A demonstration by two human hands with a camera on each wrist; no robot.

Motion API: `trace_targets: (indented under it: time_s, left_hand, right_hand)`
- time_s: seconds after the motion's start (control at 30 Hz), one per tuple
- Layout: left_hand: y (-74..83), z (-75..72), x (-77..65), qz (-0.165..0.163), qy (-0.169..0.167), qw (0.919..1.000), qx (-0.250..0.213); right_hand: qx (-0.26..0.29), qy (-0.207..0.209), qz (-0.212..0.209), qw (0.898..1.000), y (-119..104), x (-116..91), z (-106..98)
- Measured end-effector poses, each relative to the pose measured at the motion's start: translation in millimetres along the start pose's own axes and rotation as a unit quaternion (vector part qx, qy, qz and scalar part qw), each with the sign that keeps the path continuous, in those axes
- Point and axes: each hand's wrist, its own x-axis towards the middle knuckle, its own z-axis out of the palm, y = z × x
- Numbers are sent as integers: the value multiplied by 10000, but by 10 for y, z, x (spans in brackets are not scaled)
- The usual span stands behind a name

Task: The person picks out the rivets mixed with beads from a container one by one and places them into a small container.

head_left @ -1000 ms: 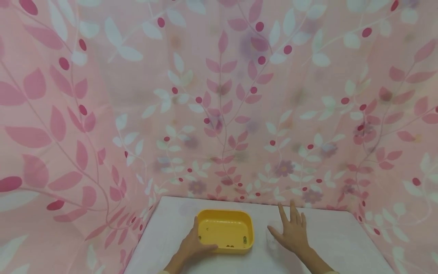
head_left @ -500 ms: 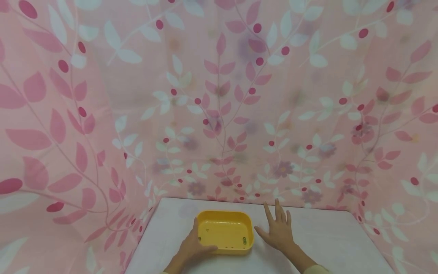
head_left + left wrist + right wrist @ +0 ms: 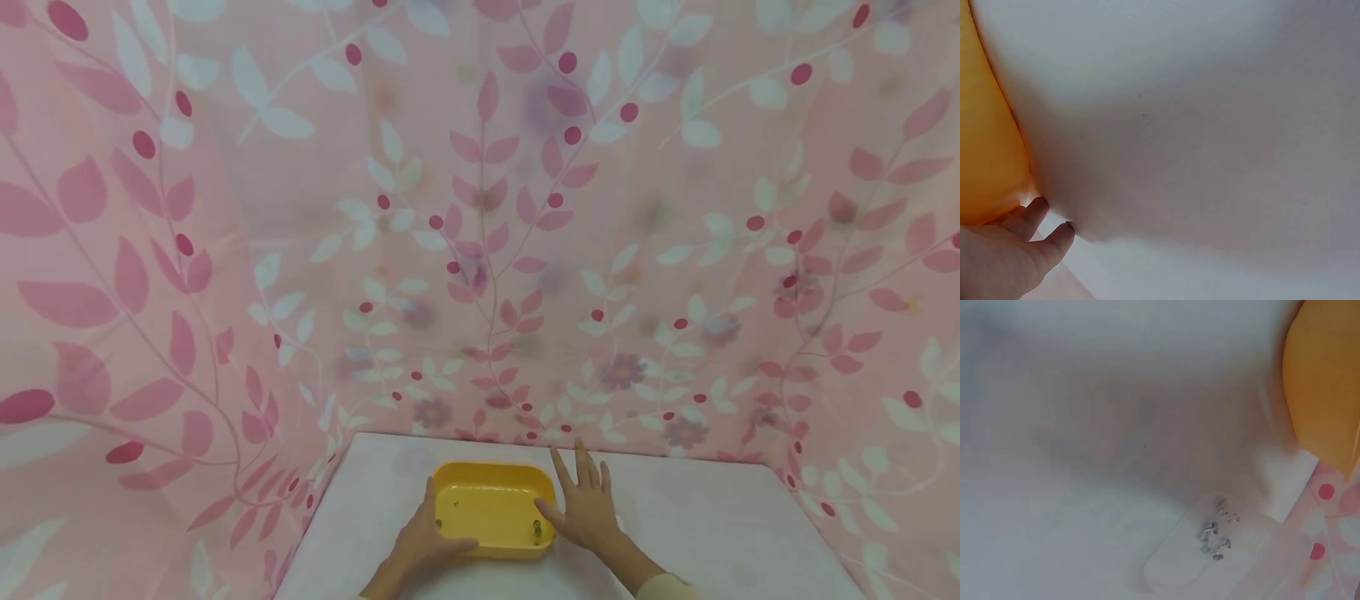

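A yellow rectangular tray [image 3: 491,508] sits on the table, with a few small greenish pieces [image 3: 537,528] inside. My left hand [image 3: 426,533] holds its near left corner, thumb along the front rim and fingers along the left side. In the left wrist view, the fingertips lie against the tray's yellow outer wall [image 3: 991,137]. Fingers spread, my right hand [image 3: 588,510] is at the tray's right side, its thumb overlapping the rim. A clear container [image 3: 1179,550] with several small metal screw-like pieces [image 3: 1213,540] shows in the right wrist view; the right hand does not appear there.
A white-covered table [image 3: 735,525] carries the tray. Pink leaf-patterned cloth [image 3: 480,250] hangs behind the table's far edge and down both sides. In the head view, the right hand and wrist mostly hide the clear container.
My right hand has moved left, passing over the clear container, and now reaches the tray's right rim. The left hand and the tray stay in place.
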Motion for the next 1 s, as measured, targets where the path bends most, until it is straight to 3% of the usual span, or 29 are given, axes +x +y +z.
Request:
trace_targets:
  time_s: [0.43, 0.9, 1.0]
  left_hand:
    - [-28, 48, -25, 12, -61, 9998, -199]
    - [-34, 65, -22, 165, -28, 9998, -110]
    - [-30, 61, -25, 226, 36, 9997, -68]
  right_hand:
    - [412, -198, -153, 9988, -269, 55, 355]
    - [574, 217, -838, 9946, -588, 93, 634]
    - [733, -12, -739, 9946, -641, 120, 650]
